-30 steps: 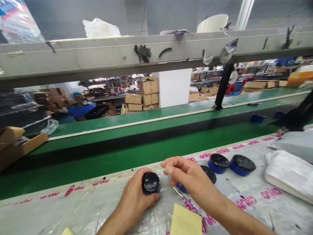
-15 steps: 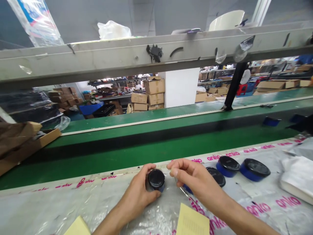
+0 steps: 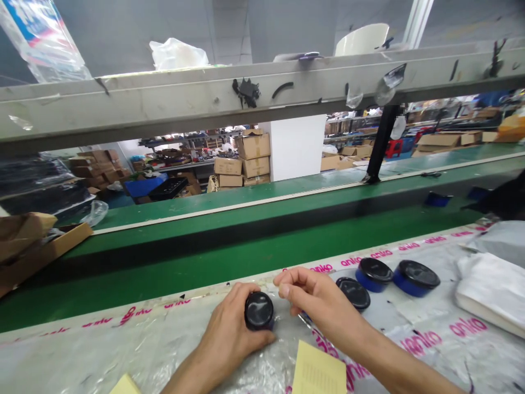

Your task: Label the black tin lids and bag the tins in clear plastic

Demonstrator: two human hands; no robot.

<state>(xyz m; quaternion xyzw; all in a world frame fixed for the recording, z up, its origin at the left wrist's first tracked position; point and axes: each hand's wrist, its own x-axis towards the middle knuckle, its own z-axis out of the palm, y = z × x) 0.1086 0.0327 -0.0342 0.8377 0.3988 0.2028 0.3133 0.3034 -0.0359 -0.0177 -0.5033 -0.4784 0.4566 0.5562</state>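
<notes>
A small round container with a glossy black lid (image 3: 259, 311) stands on the plastic-covered bench, with my left hand (image 3: 232, 328) wrapped round its left side. Just right of it, my right hand (image 3: 314, 293) is raised with thumb and forefinger pinched together; what they hold, if anything, is too small to make out. Part of a thin shiny item shows below that hand. Further right sit blue containers with black lids: one (image 3: 353, 294) close to my right wrist, another (image 3: 374, 274) behind it, and a third (image 3: 416, 277) at the right.
Yellow printed paper (image 3: 320, 369) lies at the front, with another yellow piece (image 3: 125, 384) to its left. White cloth-like sheets (image 3: 492, 290) are stacked at the right. Behind the bench runs a green conveyor (image 3: 229, 246), with an open cardboard box (image 3: 53, 251) at its left end.
The view has shifted slightly. My left hand and the black-lidded container have tilted a little, and the lid faces the camera more. My right hand keeps its pinch and has moved slightly closer.
</notes>
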